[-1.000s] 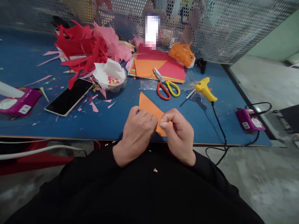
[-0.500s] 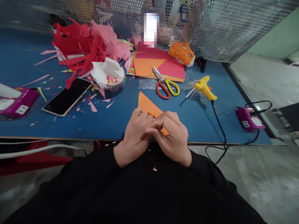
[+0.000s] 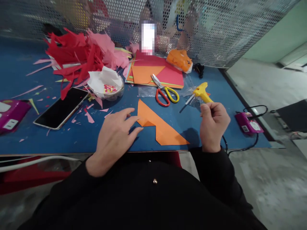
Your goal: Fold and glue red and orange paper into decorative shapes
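Observation:
An orange paper piece [image 3: 165, 127] with a notched edge lies on the blue table near its front edge. My left hand [image 3: 116, 137] is open beside the paper's left end, fingers apart and curved toward it. Away to the right of the paper, my right hand [image 3: 213, 123] is closed, thumb pressed to the fingers; whatever it may pinch cannot be made out. It covers the lower handle of a yellow glue gun [image 3: 201, 90]. Behind the orange piece lie scissors [image 3: 162, 88] with one red and one yellow handle.
Coloured paper sheets [image 3: 175, 72] lie behind the scissors, near an orange packet [image 3: 179, 60]. To the left are a lined bowl [image 3: 117, 91] of small bits, a phone [image 3: 61, 108] and red scraps [image 3: 72, 54]. Purple power sockets [image 3: 249, 122] sit at right.
My hands have come apart from over the orange paper, which now shows more fully. My left hand has moved left and opened; my right has moved right toward the glue gun. The view has shifted slightly.

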`<state>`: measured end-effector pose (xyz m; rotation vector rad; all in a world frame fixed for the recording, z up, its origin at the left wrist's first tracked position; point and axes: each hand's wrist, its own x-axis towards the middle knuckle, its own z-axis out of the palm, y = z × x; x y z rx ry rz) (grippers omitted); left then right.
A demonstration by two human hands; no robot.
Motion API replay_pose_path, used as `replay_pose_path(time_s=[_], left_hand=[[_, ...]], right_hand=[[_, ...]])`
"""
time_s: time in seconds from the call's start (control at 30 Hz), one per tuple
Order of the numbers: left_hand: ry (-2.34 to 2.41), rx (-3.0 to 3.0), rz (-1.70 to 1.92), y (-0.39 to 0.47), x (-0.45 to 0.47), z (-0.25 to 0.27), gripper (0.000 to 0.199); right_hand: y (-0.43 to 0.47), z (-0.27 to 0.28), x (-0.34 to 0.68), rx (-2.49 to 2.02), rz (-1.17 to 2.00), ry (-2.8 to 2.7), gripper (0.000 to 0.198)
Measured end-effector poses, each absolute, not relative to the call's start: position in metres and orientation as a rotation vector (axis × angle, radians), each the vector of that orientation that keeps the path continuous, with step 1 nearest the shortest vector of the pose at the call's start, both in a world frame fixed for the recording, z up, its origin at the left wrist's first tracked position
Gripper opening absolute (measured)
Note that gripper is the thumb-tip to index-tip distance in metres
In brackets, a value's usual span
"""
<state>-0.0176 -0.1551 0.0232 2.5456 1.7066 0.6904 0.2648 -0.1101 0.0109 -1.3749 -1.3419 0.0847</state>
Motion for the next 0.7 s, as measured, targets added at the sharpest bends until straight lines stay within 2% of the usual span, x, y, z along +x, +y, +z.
replay_pose_path(time_s=[0.07,0.17,0.23,0.27,0.3,0.4,0.47,0.57,0.63,0.7], left_hand=[[1.706,2.330,0.913,-0.154,-0.027,0.024,0.016],[1.714,1.967,1.204,-0.150,-0.031,0.031,0.037],[1.728,1.971,1.243,-0.143,-0.026,0.038,0.029],[1.721,2.057,1.227,-0.138,-0.022,0.041,0.021],[1.686,2.177,1.187,-0.134,-0.016,0.044,0.023],[1.447,2.576,1.007,-0.119,0.008,0.049,0.042],[1.277,2.818,0.839,-0.107,0.025,0.047,0.052],[1.193,3.044,0.598,-0.085,0.036,0.039,0.072],[1.465,2.990,0.457,-0.071,0.029,0.035,0.074],[1.864,2.792,0.431,-0.062,0.013,0.034,0.069]], right_hand=[[-0.109,0.015,0.264,-1.395,0.125,-1.354,0.018],[-0.103,0.023,0.252,-1.376,0.339,-1.428,0.017],[-0.093,0.028,0.241,-1.312,0.583,-1.453,0.019],[-0.087,0.029,0.235,-1.270,0.739,-1.431,0.021],[-0.080,0.031,0.230,-1.227,0.901,-1.387,0.022],[-0.058,0.034,0.215,-1.135,1.284,-1.236,0.024],[-0.048,0.036,0.205,-1.113,1.373,-1.204,0.027],[-0.046,0.042,0.194,-1.054,1.557,-1.159,0.043],[-0.052,0.046,0.193,-0.976,1.720,-1.218,0.057],[-0.057,0.049,0.201,-0.955,1.651,-1.423,0.062]])
